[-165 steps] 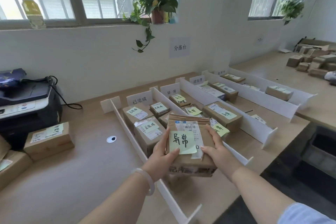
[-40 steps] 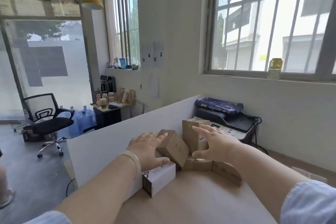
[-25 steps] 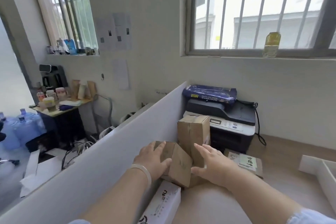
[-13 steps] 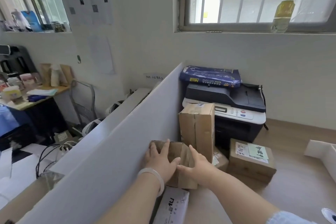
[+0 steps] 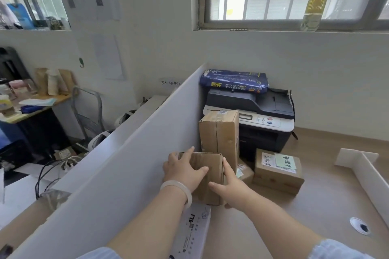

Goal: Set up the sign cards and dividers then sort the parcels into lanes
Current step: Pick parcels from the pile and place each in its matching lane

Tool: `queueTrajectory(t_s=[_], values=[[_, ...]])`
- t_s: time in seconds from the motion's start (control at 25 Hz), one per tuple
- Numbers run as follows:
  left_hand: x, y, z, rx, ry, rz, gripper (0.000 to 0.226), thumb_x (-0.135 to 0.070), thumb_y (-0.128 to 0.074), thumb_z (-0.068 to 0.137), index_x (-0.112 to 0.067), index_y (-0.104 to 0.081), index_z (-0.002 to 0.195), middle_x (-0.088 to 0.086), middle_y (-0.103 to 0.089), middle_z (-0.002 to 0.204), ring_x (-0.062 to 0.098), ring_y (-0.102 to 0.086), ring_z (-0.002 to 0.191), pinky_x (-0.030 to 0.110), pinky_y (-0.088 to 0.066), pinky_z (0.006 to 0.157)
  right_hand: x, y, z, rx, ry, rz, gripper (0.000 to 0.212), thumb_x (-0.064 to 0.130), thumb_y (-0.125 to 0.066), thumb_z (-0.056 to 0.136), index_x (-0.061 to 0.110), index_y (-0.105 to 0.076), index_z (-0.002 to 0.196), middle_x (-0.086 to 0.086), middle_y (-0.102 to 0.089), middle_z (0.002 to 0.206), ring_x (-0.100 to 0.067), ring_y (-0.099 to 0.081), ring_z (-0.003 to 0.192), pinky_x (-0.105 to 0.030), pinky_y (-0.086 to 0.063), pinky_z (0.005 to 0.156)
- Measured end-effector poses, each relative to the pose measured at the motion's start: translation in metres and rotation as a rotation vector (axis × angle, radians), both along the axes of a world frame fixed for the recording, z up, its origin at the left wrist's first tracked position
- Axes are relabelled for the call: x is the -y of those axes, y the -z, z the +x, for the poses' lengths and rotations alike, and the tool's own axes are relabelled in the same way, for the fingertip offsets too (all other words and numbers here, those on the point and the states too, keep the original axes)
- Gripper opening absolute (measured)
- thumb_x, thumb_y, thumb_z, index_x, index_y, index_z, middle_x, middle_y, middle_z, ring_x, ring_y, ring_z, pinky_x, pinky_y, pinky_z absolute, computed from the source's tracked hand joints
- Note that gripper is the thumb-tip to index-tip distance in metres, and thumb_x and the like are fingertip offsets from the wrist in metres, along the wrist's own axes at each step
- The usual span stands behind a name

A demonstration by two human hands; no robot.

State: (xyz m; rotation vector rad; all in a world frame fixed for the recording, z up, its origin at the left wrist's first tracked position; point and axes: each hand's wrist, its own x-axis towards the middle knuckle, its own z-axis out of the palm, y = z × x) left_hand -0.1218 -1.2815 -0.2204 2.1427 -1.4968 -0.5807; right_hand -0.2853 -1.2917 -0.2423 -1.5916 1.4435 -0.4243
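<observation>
So we've got both hands on one small brown parcel [image 5: 210, 163]. The left hand [image 5: 183, 171] (the one with the pale bracelet [image 5: 177, 190]) wraps over its top left corner with the thumb on the near face. The right hand [image 5: 231, 189] clasps the right side, thumb reaching across the front. The parcel sits at the table's [image 5: 315, 212] left edge, right up against the white partition board [image 5: 126, 164].

A white printed box [image 5: 191, 235] lies just below the hands. A tall parcel [image 5: 219, 134] stands upright right behind the held one, and there's another little parcel [image 5: 245, 173] mostly hidden to its right. Beside that is a parcel with a green sticky note [image 5: 277, 171]. Behind them all sits the printer [image 5: 259, 115] with a blue pack of copy paper [image 5: 233, 81] on top. A white divider [image 5: 362, 167] pokes in from the far right.
</observation>
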Motion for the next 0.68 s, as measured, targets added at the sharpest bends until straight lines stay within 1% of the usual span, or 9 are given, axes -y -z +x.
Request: queueTrajectory(t_s=[0.12, 0.2, 0.28, 0.36, 0.44, 0.52, 0.6, 0.64, 0.68], values=[[-0.012, -0.014, -0.016, 0.000, 0.027, -0.009, 0.074, -0.063, -0.065, 0.079, -0.044, -0.036, 0.145, 0.003, -0.042, 0.143, 0.028, -0.034, 0.135, 0.035, -0.028, 0.109, -0.016, -0.020, -0.022, 0.063, 0.036, -0.042, 0.085, 0.045, -0.061, 0.090, 0.056, 0.001, 0.148, 0.010, -0.039, 0.141, -0.020, -0.059, 0.106, -0.042, -0.061, 0.075], [-0.028, -0.026, -0.038, -0.096, 0.041, -0.055, 0.066, -0.057, -0.070, 0.079, -0.042, -0.042, 0.137, 0.001, -0.038, 0.129, 0.025, -0.039, 0.127, 0.031, -0.035, 0.104, -0.033, -0.033, -0.040, 0.153, 0.091, -0.048, 0.075, 0.047, -0.058, 0.093, 0.057, -0.006, 0.146, 0.010, -0.043, 0.135, -0.017, -0.059, 0.101, -0.045, -0.061, 0.075], [-0.046, -0.034, -0.064, -0.212, 0.072, -0.110, 0.057, -0.052, -0.073, 0.079, -0.040, -0.046, 0.127, -0.004, -0.028, 0.118, 0.018, -0.045, 0.113, 0.027, -0.041, 0.095, -0.053, -0.042, -0.059, 0.221, 0.183, 0.002, 0.068, 0.054, -0.053, 0.094, 0.053, -0.010, 0.146, 0.006, -0.043, 0.136, -0.020, -0.055, 0.103, -0.049, -0.059, 0.080], [-0.060, -0.035, -0.089, -0.256, 0.095, -0.146, 0.047, -0.052, -0.073, 0.080, -0.039, -0.049, 0.117, -0.005, -0.026, 0.115, 0.015, -0.047, 0.104, 0.027, -0.047, 0.092, -0.068, -0.044, -0.079, 0.287, 0.297, 0.056, 0.061, 0.058, -0.046, 0.095, 0.045, -0.015, 0.146, 0.004, -0.044, 0.132, -0.019, -0.052, 0.098, -0.051, -0.057, 0.081], [-0.073, -0.032, -0.115, -0.307, 0.071, -0.195, 0.034, -0.053, -0.069, 0.084, -0.035, -0.053, 0.107, -0.003, -0.029, 0.115, 0.016, -0.049, 0.104, 0.026, -0.047, 0.089, -0.079, -0.044, -0.100, 0.357, 0.412, 0.080, 0.054, 0.062, -0.040, 0.095, 0.039, -0.024, 0.141, 0.002, -0.047, 0.121, -0.016, -0.051, 0.090, -0.047, -0.055, 0.076], [-0.090, -0.032, -0.146, -0.379, 0.014, -0.236, 0.025, -0.051, -0.061, 0.091, -0.028, -0.058, 0.098, -0.001, -0.034, 0.116, 0.016, -0.050, 0.103, 0.019, -0.042, 0.078, -0.093, -0.044, -0.123, 0.388, 0.498, 0.080, 0.051, 0.065, -0.037, 0.094, 0.038, -0.031, 0.136, 0.001, -0.050, 0.118, -0.019, -0.053, 0.092, -0.045, -0.052, 0.076], [-0.107, -0.034, -0.177, -0.390, -0.021, -0.272, 0.022, -0.045, -0.059, 0.094, -0.023, -0.060, 0.093, 0.000, -0.041, 0.120, 0.015, -0.050, 0.101, 0.012, -0.036, 0.067, -0.109, -0.043, -0.146, 0.393, 0.535, 0.049, 0.049, 0.065, -0.040, 0.094, 0.041, -0.033, 0.137, 0.000, -0.051, 0.125, -0.024, -0.055, 0.106, -0.050, -0.053, 0.086], [-0.112, -0.033, -0.191, -0.395, -0.023, -0.301, 0.019, -0.043, -0.061, 0.094, -0.024, -0.061, 0.094, 0.000, -0.044, 0.123, 0.016, -0.051, 0.103, 0.011, -0.039, 0.070, -0.116, -0.041, -0.158, 0.387, 0.533, 0.019, 0.054, 0.063, -0.044, 0.092, 0.043, -0.033, 0.140, 0.000, -0.050, 0.130, -0.026, -0.054, 0.112, -0.052, -0.052, 0.091], [-0.115, -0.033, -0.203, -0.400, -0.025, -0.315, 0.016, -0.041, -0.063, 0.093, -0.027, -0.061, 0.100, 0.000, -0.046, 0.127, 0.018, -0.051, 0.108, 0.017, -0.045, 0.079, -0.121, -0.039, -0.170, 0.378, 0.524, -0.004, 0.062, 0.061, -0.049, 0.086, 0.044, -0.032, 0.143, 0.000, -0.049, 0.134, -0.027, -0.053, 0.116, -0.054, -0.050, 0.095]])
